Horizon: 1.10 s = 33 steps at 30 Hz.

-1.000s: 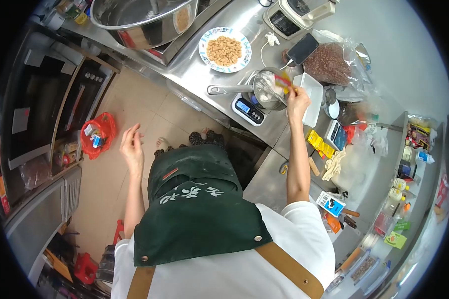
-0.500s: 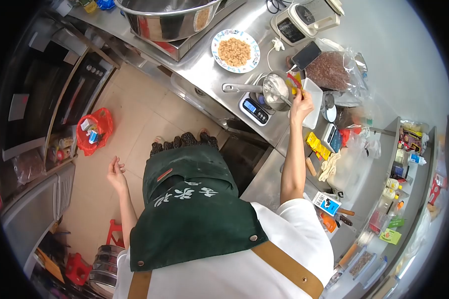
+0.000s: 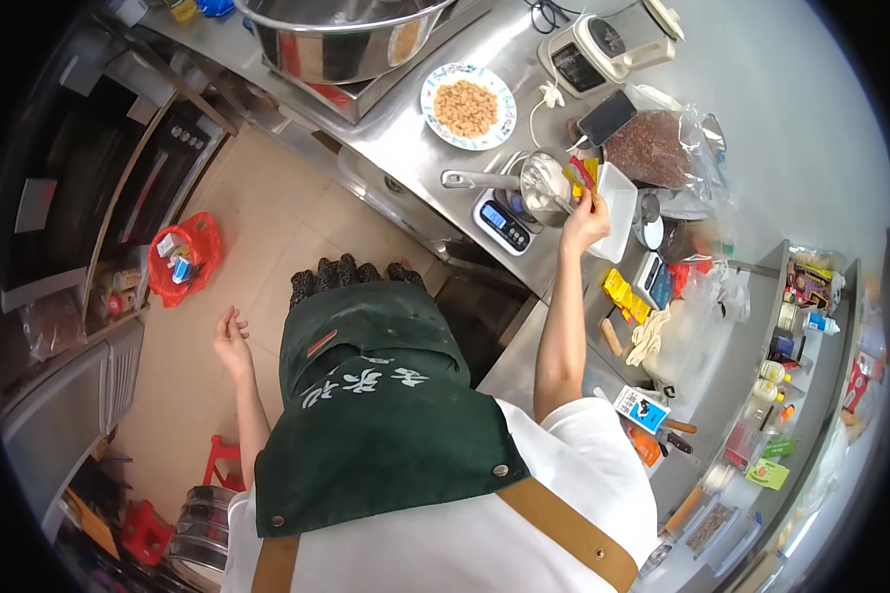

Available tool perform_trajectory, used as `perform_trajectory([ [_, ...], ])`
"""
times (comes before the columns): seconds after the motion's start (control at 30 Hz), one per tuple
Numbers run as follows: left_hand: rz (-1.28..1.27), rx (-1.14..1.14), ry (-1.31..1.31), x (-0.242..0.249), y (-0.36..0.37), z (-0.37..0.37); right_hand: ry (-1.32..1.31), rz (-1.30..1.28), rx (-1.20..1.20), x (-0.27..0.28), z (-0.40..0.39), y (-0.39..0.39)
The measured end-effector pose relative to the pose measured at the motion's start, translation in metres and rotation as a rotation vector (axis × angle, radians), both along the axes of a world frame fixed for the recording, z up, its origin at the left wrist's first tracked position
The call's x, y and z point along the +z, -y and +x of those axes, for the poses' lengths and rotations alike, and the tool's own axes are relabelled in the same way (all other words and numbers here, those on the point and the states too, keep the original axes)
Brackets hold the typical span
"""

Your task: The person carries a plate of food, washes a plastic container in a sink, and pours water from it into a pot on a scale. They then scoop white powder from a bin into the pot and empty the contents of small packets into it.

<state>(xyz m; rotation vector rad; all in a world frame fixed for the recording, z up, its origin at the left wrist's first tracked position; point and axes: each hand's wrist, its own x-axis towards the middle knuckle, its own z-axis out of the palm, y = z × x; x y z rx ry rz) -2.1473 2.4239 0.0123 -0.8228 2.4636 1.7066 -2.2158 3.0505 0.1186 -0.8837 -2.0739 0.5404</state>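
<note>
My right hand (image 3: 585,223) is closed on a small yellow and red sachet (image 3: 585,176), tilted at the right rim of a metal saucepan (image 3: 481,180). White powder (image 3: 546,182) lies in the pan, with what looks like a spoon handle beside it. The pan rests on a digital scale (image 3: 503,223) with a lit display. Just right of the sachet is a white rectangular tray (image 3: 618,203). My left hand (image 3: 232,342) hangs over the floor at my side, fingers apart, holding nothing.
Beyond the pan stand a plate of tan pieces (image 3: 467,109), a large steel bowl (image 3: 341,49), and a blender (image 3: 603,49). A phone (image 3: 606,119) leans by a bag of brown granules (image 3: 651,145). A red bag-lined bin (image 3: 190,259) is on the floor.
My right hand has shifted slightly left and down, bringing the sachet nearer the saucepan rim. My left hand stays low at my side, still holding nothing.
</note>
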Motion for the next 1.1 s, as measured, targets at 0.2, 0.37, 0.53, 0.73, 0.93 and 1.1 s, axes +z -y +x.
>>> perform_trajectory([
  [0.2,0.012,0.027,0.054,-0.027,0.03,0.025,-0.476,-1.193,0.089,-0.003,0.003,-0.037],
  [0.37,0.044,0.181,0.19,-0.056,0.085,0.073,-0.5,-1.758,0.428,0.032,-0.028,0.028],
  [0.53,0.102,0.518,0.248,-0.069,0.117,0.128,0.204,-1.801,0.769,0.011,-0.123,0.246],
  [0.73,0.268,1.03,0.218,-0.103,0.067,0.203,1.051,-1.929,0.855,-0.129,-0.199,0.556],
  [0.93,-0.036,1.16,0.499,-0.087,-0.072,0.241,1.462,-1.505,0.989,-0.337,-0.24,0.8],
  [1.1,0.597,1.671,0.799,-0.08,-0.192,0.226,1.38,-1.351,0.822,-0.459,-0.24,0.934],
])
